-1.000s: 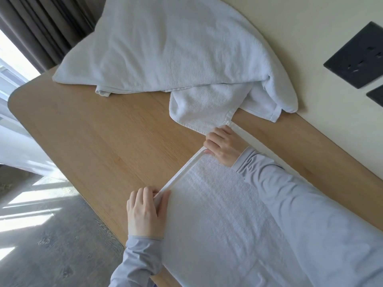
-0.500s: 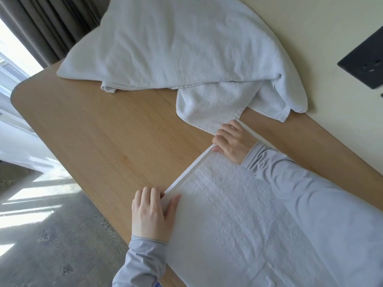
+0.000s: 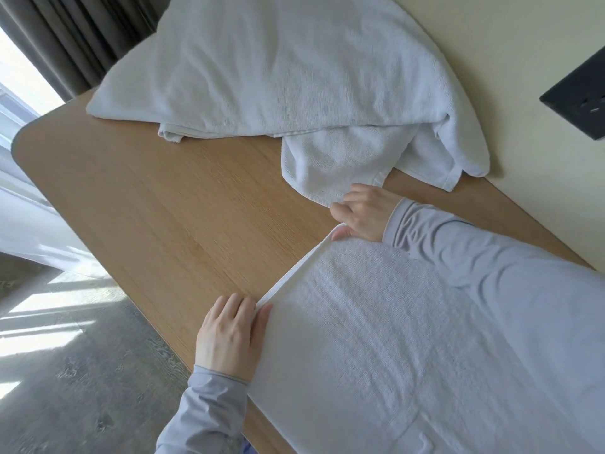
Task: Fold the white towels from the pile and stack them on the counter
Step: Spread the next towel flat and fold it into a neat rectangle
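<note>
A white towel [image 3: 409, 339] lies spread flat on the wooden counter [image 3: 180, 208], its hemmed short edge running between my two hands. My left hand [image 3: 229, 335] grips the near corner of that edge, thumb on top of the cloth. At the far corner, my right hand [image 3: 363, 214] pinches the same edge with curled fingers. Behind them a big pile of white towels [image 3: 278, 67] leans against the wall, and one loose towel [image 3: 334, 162] from it hangs down almost to my right hand.
The counter's rounded left end and front edge drop to a grey floor [image 3: 65, 388] lit by sun. Dark curtains [image 3: 75, 37] hang at the back left. A black wall panel [image 3: 579, 103] sits on the cream wall at the right.
Both hands stay on the towel's edge corners. The view has shifted slightly, and the towel edge and hands sit a bit further right and lower in frame.
</note>
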Tool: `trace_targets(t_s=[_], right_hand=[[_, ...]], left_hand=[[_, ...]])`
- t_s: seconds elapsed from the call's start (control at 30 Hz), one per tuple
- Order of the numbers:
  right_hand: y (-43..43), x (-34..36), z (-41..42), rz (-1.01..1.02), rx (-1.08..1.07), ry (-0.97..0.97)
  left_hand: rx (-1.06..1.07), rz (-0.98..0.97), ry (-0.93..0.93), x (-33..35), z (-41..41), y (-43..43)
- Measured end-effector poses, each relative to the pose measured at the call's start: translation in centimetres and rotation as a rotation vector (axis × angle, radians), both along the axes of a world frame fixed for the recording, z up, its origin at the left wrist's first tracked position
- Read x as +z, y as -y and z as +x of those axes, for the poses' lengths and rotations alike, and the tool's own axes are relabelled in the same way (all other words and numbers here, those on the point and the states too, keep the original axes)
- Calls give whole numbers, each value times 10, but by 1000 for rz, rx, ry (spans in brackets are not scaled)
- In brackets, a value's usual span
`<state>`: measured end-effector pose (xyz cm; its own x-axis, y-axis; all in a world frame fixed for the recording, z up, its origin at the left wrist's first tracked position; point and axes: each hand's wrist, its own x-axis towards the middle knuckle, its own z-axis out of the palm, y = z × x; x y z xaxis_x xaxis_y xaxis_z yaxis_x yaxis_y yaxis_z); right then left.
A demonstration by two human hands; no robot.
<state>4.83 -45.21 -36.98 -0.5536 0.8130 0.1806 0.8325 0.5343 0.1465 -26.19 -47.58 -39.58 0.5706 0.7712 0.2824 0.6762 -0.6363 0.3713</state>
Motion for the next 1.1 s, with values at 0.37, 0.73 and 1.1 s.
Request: trace_targets(t_s=[0.37, 0.73, 1.1], right_hand=[[26, 7, 14, 117, -471, -104], [42, 21, -42, 199, -929, -317], [117, -4, -22, -337, -746, -169]], left_hand=[[67, 30, -53, 8, -7, -12], [86, 27, -103, 17, 7, 5], [-210, -201, -306, 18, 40, 37]])
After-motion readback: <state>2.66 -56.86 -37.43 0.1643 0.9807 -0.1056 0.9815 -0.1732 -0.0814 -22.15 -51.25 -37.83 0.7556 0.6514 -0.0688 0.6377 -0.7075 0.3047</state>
